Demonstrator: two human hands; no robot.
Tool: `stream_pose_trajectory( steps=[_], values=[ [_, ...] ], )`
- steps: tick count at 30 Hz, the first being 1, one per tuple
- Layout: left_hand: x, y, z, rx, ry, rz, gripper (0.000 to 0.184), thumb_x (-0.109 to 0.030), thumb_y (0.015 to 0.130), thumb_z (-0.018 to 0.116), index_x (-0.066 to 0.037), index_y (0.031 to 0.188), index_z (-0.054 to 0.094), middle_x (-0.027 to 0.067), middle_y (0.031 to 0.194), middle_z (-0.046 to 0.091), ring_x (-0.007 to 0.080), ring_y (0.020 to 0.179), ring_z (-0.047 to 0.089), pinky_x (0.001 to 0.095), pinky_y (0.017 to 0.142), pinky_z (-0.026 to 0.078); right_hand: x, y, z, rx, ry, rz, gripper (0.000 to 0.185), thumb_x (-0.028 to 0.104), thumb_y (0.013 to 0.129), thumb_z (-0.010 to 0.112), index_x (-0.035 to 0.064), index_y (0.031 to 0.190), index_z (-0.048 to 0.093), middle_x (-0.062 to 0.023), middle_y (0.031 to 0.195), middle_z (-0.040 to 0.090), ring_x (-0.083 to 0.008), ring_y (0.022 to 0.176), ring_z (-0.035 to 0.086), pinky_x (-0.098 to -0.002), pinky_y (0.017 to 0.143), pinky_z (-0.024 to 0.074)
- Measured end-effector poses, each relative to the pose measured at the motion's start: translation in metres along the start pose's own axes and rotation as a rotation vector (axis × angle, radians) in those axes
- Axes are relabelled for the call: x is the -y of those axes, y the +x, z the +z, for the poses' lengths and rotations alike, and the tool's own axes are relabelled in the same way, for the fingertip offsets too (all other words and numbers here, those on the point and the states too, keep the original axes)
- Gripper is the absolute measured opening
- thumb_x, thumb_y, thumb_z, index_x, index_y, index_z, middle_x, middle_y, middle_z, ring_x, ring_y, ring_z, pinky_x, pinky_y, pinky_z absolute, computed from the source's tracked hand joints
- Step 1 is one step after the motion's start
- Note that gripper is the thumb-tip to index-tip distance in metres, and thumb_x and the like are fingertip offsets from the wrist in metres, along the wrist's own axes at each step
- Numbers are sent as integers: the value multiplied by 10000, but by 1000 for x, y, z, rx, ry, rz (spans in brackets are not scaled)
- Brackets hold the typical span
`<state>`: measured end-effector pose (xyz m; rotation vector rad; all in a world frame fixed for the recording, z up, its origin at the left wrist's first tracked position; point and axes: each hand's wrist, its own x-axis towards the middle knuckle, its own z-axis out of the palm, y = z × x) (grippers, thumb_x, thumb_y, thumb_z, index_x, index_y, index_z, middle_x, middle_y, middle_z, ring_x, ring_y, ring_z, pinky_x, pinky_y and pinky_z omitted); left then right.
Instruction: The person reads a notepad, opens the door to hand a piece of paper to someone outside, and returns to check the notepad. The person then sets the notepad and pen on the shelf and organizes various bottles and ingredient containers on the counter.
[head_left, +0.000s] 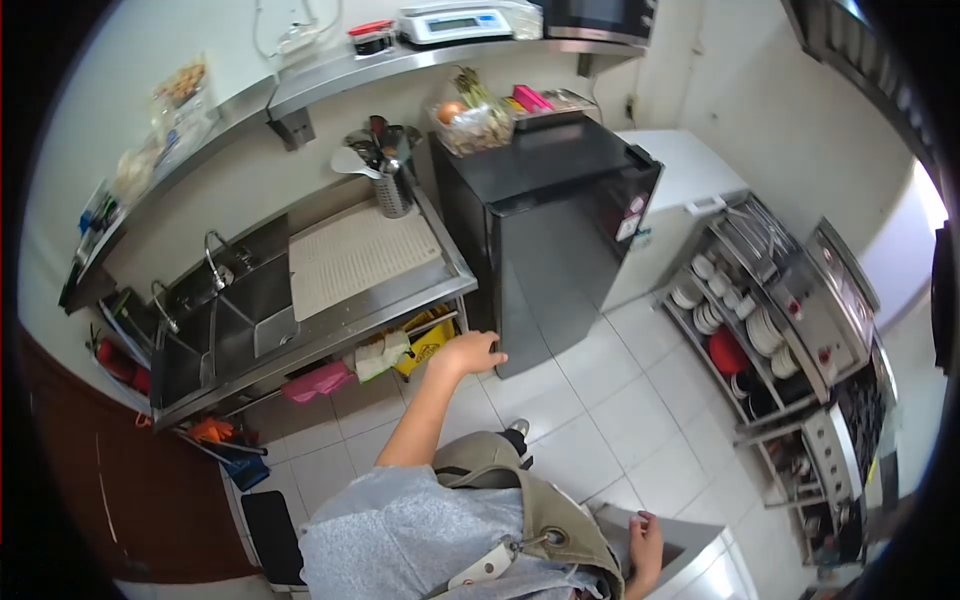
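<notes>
My left hand [468,354] reaches forward at the end of a bent arm, near the lower front of the dark refrigerator [555,270]. Its thumb and a finger show with a gap between them, and nothing is visible in it. Whether it touches the refrigerator I cannot tell. Low on the right, my right hand [645,547] hangs beside a pale metal-edged unit [712,565], its fingers loosely bent and holding nothing visible. An olive apron [565,520] covers part of my grey shirt.
On the left stands a steel sink unit [380,300] with a ridged drainboard mat [365,250] and a utensil holder [393,195]. Vegetables in a bag [475,125] sit on the refrigerator. To the right are a dish rack [740,330] and a stove [835,460]. A scale [455,25] rests overhead.
</notes>
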<state>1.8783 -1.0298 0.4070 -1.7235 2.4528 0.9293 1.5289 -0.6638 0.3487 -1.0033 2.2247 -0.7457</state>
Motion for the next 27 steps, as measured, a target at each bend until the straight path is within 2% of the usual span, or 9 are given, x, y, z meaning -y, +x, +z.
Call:
stream_pose_trajectory(
  steps=[5, 10, 12, 14, 15, 19, 22, 25, 27],
  values=[
    [42, 20, -15, -42, -121, -101, 651, -401, 844, 586, -25, 1348, 418, 236, 1292, 495, 367, 1223, 465, 413, 1003, 399, 55, 79, 39, 389, -99, -7, 403, 328, 873, 615, 74, 1180, 555, -171, 925, 671, -259, 830, 658, -363, 698, 509],
    [45, 88, -50, -633, -252, -155, 763, -327, 872, 595, -35, 1448, 188, 322, 1397, 289, 480, 1260, 357, 474, 1047, 330, 93, 160, 64, 548, -213, 22, 441, 380, 870, 565, 132, 1234, 539, -158, 985, 664, -248, 936, 644, -344, 797, 489],
    [30, 130, -72, -768, -270, -160, 781, -331, 880, 587, -24, 1453, 154, 324, 1421, 247, 481, 1297, 308, 473, 1067, 302, 110, 189, 65, 484, -130, -27, 465, 386, 862, 609, 66, 1194, 547, -186, 954, 672, -290, 868, 667, -360, 748, 516],
    [17, 174, -90, -1227, -506, -61, 826, -331, 891, 575, 19, 1452, 78, 323, 1465, 145, 447, 1376, 159, 446, 1124, 188, 138, 214, 61, 464, -101, -93, 478, 358, 858, 627, 10, 1176, 546, -220, 937, 672, -315, 832, 679, -372, 726, 530],
    [5, 186, -98, -1287, -669, -55, 834, -295, 923, 529, 46, 1447, -23, 284, 1509, 36, 387, 1417, 41, 414, 1150, 73, 150, 225, 57, 473, -115, -104, 478, 358, 858, 627, 10, 1176, 546, -220, 937, 672, -315, 832, 679, -372, 726, 530],
    [-6, 203, -115, -1572, -1004, 45, 693, -233, 997, 356, -54, 1465, -122, 163, 1549, -81, 297, 1434, -25, 398, 1148, 37, 183, 273, 45, 393, -271, -101, 455, 353, 844, 630, 31, 1159, 564, -218, 963, 670, -305, 861, 677, -378, 740, 525],
    [1, 193, -125, -1702, -1053, 1, 670, -262, 1002, 316, -56, 1465, -124, 126, 1554, -97, 272, 1433, -63, 405, 1150, 7, 190, 302, 37, 379, -270, -164, 450, 354, 845, 631, 31, 1153, 569, -216, 944, 675, -307, 858, 677, -382, 744, 525],
    [18, 212, -114, -1561, -1151, -206, 663, -300, 1006, 283, 5, 1455, -97, 177, 1543, -93, 300, 1430, -71, 392, 1147, -4, 178, 332, 34, 522, -389, -43, 487, 371, 912, 565, 118, 1316, 463, -170, 1196, 595, -306, 1004, 608, -437, 879, 465],
    [11, 224, -108, -1540, -1149, -128, 697, -402, 1003, 245, 22, 1453, -76, 171, 1543, -99, 320, 1422, -106, 408, 1148, -2, 131, 361, 49, 456, -411, -155, 455, 374, 834, 640, 56, 1154, 580, -214, 936, 679, -321, 856, 677, -391, 766, 521]
  ],
)
